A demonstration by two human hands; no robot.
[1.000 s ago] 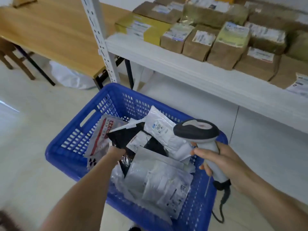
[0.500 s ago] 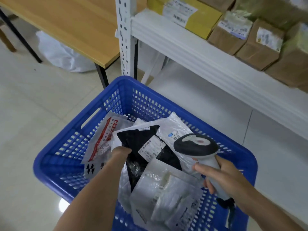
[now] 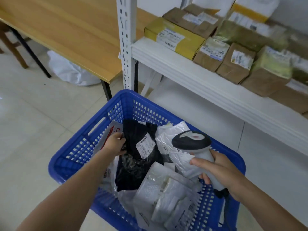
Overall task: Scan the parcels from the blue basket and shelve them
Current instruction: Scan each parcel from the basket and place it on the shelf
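**Lead:** Head view. Step in hand: picking a parcel for scanning. Your left hand (image 3: pixel 115 144) has its grip closed on the upper left edge of the black film-wrapped parcel with the white label (image 3: pixel 135 134). The parcel lies inside the blue perforated plastic basket (image 3: pixel 57 169), among the white polybag parcels (image 3: pixel 166 189).

**Second:** Your right hand (image 3: pixel 218 170) has its grip clamped round the handle of the grey-and-black handheld barcode scanner (image 3: pixel 191 141), which is held just above the basket contents.

**Lead:** Next move, as judged: lift the parcel clear and turn its label flat toward the scanner head.

**Second:** After that, place it on the white metal shelf (image 3: pixel 200 77) near the brown cardboard boxes (image 3: pixel 233 64). The thin film may crease the label, so keep it taut.
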